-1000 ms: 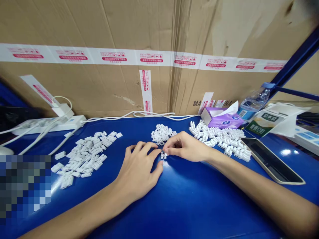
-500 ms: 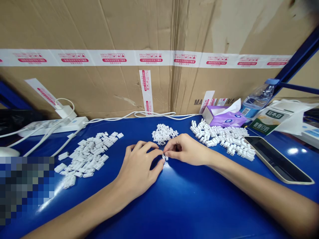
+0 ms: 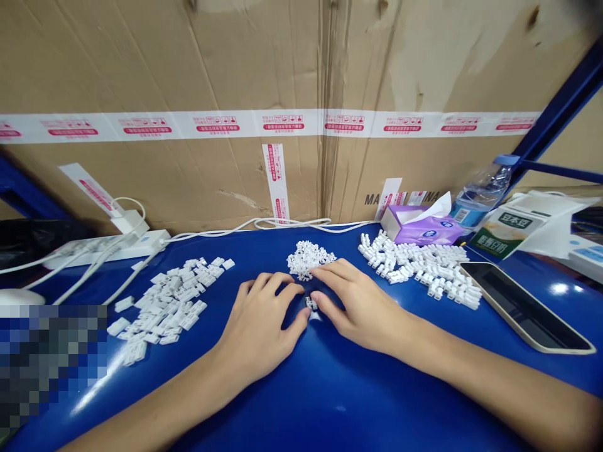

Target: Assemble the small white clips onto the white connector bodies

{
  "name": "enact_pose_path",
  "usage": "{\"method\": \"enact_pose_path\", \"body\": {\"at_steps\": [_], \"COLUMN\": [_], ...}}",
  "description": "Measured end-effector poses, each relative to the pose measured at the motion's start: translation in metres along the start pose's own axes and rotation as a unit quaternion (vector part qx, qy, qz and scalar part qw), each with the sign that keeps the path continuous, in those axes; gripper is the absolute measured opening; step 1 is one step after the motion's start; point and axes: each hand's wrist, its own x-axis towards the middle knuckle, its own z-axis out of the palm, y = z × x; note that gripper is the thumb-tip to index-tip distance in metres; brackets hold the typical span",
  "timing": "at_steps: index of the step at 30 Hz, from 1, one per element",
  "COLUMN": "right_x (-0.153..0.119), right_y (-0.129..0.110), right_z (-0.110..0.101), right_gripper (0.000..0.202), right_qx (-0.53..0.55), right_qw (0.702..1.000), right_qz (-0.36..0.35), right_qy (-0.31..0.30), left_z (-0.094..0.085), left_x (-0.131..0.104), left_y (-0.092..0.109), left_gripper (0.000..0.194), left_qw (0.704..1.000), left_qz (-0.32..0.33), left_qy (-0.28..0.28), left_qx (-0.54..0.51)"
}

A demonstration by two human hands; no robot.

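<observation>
A small white plastic piece (image 3: pixel 311 303) lies on the blue table between my two hands. My left hand (image 3: pixel 266 323) rests beside it, its thumb tip at the piece's left edge and its fingers bent and apart. On the other side my right hand (image 3: pixel 360 304) has its thumb near the piece and its fingers spread apart, pointing toward a heap of tiny white parts (image 3: pixel 308 257). Flat white pieces (image 3: pixel 172 298) are scattered at the left. Rows of white pieces (image 3: pixel 424 263) lie at the right.
A phone (image 3: pixel 527 306) lies at the right. Behind stand a purple tissue pack (image 3: pixel 421 226), a bottle (image 3: pixel 483 191) and a green-and-white carton (image 3: pixel 509 229). A power strip (image 3: pixel 108 245) with white cables is at the back left, before a cardboard wall (image 3: pixel 211 169).
My right hand has opened its pinch at the small piece, its index finger now farther from the thumb. The camera view has shifted slightly.
</observation>
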Motion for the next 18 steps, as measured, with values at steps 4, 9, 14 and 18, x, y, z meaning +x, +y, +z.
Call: {"method": "enact_pose_path", "body": {"at_steps": [4, 9, 14, 18], "right_x": [-0.009, -0.027, -0.033, -0.032], "right_y": [-0.009, -0.011, -0.01, -0.01], "right_z": [-0.001, 0.004, 0.002, 0.002], "right_gripper": [0.061, 0.075, 0.083, 0.085], "right_qx": [-0.108, -0.114, -0.079, -0.066], "right_qw": [0.994, 0.983, 0.976, 0.978], "right_qz": [0.023, 0.058, 0.098, 0.102], "right_qy": [-0.025, -0.135, -0.177, -0.169], "left_z": [0.001, 0.008, 0.009, 0.006], "left_x": [-0.008, -0.018, -0.019, -0.018], "left_y": [-0.005, -0.007, -0.004, -0.001], "left_gripper": [0.039, 0.057, 0.061, 0.061], "left_qw": [0.999, 0.997, 0.996, 0.996], "left_qz": [0.02, 0.029, 0.019, 0.021], "left_qy": [-0.014, -0.037, -0.057, -0.061], "left_qx": [0.021, 0.057, 0.062, 0.069]}}
